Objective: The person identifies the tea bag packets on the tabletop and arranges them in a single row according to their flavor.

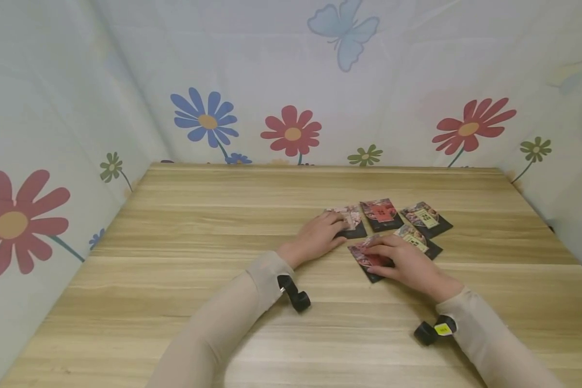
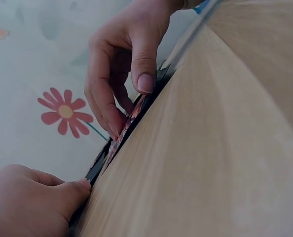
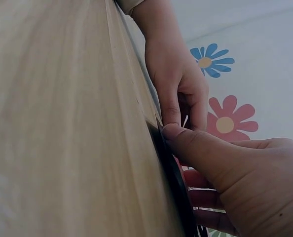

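Observation:
Several flat square cards with food-like pictures and dark lower bands lie on the wooden table (image 1: pixel 199 302). My left hand (image 1: pixel 316 238) rests over the leftmost card (image 1: pixel 354 221), its fingers covering part of the picture; its thumb (image 2: pixel 76 191) is right at the card's near edge. Relaxed fingers of my right hand (image 1: pixel 409 264) touch the nearest red card (image 1: pixel 361 253), and its thumb (image 3: pixel 186 138) lies along the edge. Behind that hand, a card with a yellow label (image 1: pixel 412 237) is partly hidden.
A red-labelled card (image 1: pixel 382 214) lies behind, between the hands, with another yellow-labelled card (image 1: pixel 427 218) to its right. Around the table hangs a white curtain (image 1: pixel 252 64) printed with flowers and a butterfly. Each sleeve cuff carries a black strapped camera.

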### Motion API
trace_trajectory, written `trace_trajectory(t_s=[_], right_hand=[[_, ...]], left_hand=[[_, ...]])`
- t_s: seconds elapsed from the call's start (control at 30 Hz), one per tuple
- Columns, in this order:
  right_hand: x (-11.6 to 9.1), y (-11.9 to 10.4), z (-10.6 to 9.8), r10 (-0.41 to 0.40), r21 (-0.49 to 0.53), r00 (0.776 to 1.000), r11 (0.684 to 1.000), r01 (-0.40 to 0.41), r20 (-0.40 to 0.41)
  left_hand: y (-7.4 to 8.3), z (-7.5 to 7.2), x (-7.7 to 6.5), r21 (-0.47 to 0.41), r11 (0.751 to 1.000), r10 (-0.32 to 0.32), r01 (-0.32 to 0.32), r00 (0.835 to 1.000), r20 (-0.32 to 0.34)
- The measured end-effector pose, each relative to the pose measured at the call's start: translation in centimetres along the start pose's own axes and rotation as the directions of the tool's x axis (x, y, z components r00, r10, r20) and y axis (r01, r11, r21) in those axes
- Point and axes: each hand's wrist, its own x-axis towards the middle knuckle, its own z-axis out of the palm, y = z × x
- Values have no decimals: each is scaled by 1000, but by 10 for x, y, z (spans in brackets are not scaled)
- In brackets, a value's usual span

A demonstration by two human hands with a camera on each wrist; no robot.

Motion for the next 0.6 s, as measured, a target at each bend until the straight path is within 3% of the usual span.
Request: trace_trajectory(t_s=[0.6], right_hand=[[1,-1,-1,0,0,1000,1000,0,0]], left_hand=[[-4,-6,-11,25,998,53,-53,999,5]])
